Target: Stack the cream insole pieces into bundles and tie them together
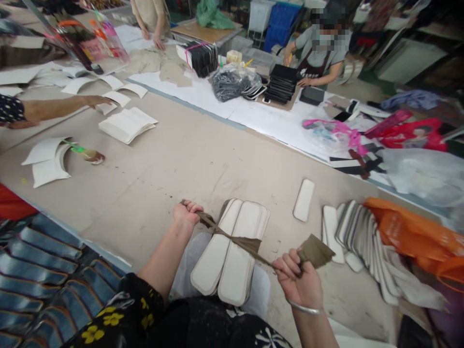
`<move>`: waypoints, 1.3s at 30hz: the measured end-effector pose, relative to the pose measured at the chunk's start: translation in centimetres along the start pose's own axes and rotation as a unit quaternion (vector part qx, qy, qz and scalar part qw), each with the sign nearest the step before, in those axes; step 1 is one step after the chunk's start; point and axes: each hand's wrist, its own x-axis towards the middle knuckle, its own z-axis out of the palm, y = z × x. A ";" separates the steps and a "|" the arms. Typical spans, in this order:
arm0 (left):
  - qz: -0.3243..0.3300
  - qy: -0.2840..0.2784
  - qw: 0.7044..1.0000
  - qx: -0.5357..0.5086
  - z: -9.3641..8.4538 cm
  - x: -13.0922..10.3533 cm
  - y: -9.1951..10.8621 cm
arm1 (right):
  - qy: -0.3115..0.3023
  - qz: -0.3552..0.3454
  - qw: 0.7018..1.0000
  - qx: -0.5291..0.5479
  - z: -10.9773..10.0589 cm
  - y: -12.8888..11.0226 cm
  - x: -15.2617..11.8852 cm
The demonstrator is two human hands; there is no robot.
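Two side-by-side stacks of long white rounded pieces stand on the table in front of me. A brown cloth strip crosses over their middle and is pulled taut. My left hand is closed round one end of the strip, left of the stacks. At the lower right, my right hand grips the other end, with a loose flap of the cloth sticking out past the fingers. Beneath the stacks, a pale translucent sheet shows at both sides.
One loose white piece lies right of the stacks. Beyond it are a leaning row of similar pieces and an orange bag. A brush lies at left. A co-worker's arm reaches in; another person works opposite.
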 end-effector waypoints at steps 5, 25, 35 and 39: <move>0.012 0.037 0.999 0.014 0.0 0.5 0.0 | 0.018 0.004 0.999 -0.047 -0.6 0.0 -0.2; -0.256 -0.356 0.720 0.538 8.2 -17.0 -3.2 | -0.206 -0.126 0.847 -0.474 16.1 -0.8 -5.0; -0.114 -0.365 0.639 0.667 8.3 -17.2 -3.7 | -0.184 -0.277 0.697 -0.635 10.8 -3.1 1.5; -0.125 -0.339 0.669 0.650 7.9 -16.4 -2.4 | -0.138 -0.123 0.632 -0.752 4.5 -2.1 3.6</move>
